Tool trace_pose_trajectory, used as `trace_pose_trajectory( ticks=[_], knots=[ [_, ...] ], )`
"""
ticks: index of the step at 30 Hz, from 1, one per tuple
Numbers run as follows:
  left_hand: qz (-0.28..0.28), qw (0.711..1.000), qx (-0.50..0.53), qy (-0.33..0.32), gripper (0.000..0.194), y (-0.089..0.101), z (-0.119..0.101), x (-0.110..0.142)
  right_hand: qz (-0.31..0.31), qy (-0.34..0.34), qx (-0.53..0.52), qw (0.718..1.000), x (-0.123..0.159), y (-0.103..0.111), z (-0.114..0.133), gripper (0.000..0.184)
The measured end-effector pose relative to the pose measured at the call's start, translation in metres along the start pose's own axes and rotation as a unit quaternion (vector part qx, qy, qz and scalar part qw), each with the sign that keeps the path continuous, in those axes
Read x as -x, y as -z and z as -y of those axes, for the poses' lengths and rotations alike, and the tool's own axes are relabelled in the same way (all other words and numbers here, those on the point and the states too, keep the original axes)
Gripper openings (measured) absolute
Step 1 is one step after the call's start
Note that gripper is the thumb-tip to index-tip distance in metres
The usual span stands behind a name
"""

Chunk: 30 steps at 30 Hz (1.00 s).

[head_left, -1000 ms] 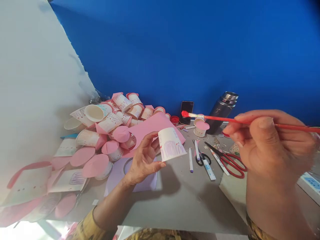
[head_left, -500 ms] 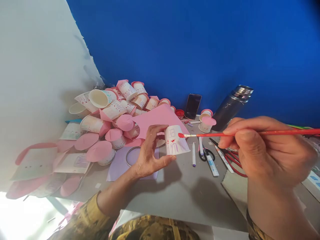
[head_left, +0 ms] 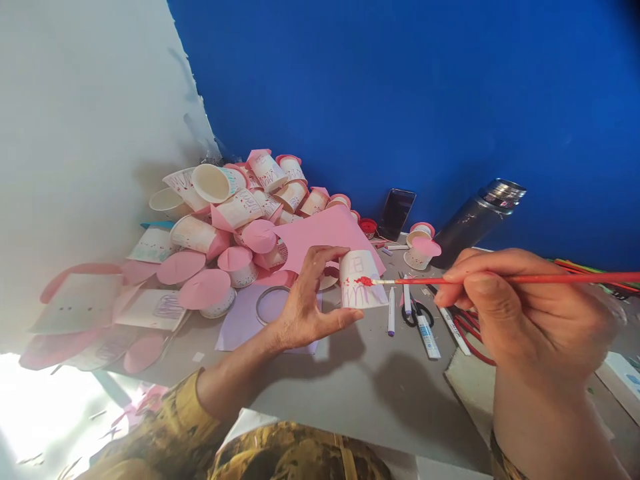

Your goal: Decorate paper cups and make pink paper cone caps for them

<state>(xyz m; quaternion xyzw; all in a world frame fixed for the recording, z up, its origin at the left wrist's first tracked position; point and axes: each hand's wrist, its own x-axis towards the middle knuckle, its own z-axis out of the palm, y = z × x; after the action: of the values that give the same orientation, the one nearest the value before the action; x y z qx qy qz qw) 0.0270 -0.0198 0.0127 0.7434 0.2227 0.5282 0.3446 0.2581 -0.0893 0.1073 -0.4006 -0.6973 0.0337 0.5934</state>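
Between thumb and fingers, my left hand (head_left: 307,300) grips a white paper cup (head_left: 356,270), its wide rim facing down, above the table. Purple pen lines and red dabs mark the cup's side. My right hand (head_left: 535,313) pinches a thin red paintbrush (head_left: 450,281) held level. The brush's red, paint-loaded bristles meet the cup's side near the middle. Below and right of the cup lie a white marker (head_left: 391,313), scissors (head_left: 414,313) with black handles and a glue tube (head_left: 427,337).
Decorated paper cups (head_left: 233,210) with pink tops are heaped on the left. Pink paper (head_left: 325,230) and purple paper (head_left: 233,330) lie beyond my left hand. A phone (head_left: 399,210), a red paint pot (head_left: 369,228) and a dark flask (head_left: 475,220) are near the blue wall.
The brush tip has come down slightly onto the cup's side, and red marks show around it. My left hand still holds the cup. The whole view has shifted a little.
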Motion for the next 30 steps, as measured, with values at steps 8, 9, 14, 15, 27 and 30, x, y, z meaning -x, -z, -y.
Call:
trace_pose_trajectory(
  ticks=[8, 9, 14, 15, 27, 30],
  knots=[
    [0.008, 1.0, -0.011, 0.002, 0.075, -0.0005, -0.0006, -0.0003, -0.05, -0.001, 0.01, 0.999, -0.0013, 0.001, -0.0022, 0.016],
    [0.008, 1.0, -0.011, 0.001, 0.074, -0.0004, -0.0009, -0.0005, -0.049, -0.001, 0.014, 0.999, -0.0011, 0.0012, -0.002, 0.016],
    [0.01, 1.0, -0.016, -0.002, 0.074, -0.0002, -0.0016, -0.0014, -0.009, -0.005, 0.028, 1.0, -0.0006, -0.0001, -0.0021, 0.017],
    [0.011, 1.0, -0.018, -0.002, 0.074, -0.0002, -0.0016, -0.0016, -0.011, -0.004, 0.03, 0.999, -0.0007, -0.0007, -0.0023, 0.017],
    [0.012, 1.0, -0.022, 0.013, 0.074, 0.0, -0.0028, -0.0016, -0.034, -0.013, 0.041, 0.999, -0.0021, -0.0025, -0.006, 0.017],
    [0.013, 0.999, -0.039, 0.017, 0.074, 0.0006, -0.0037, -0.0019, -0.078, -0.013, 0.037, 0.996, -0.0034, -0.0055, -0.0057, 0.02]
  ],
)
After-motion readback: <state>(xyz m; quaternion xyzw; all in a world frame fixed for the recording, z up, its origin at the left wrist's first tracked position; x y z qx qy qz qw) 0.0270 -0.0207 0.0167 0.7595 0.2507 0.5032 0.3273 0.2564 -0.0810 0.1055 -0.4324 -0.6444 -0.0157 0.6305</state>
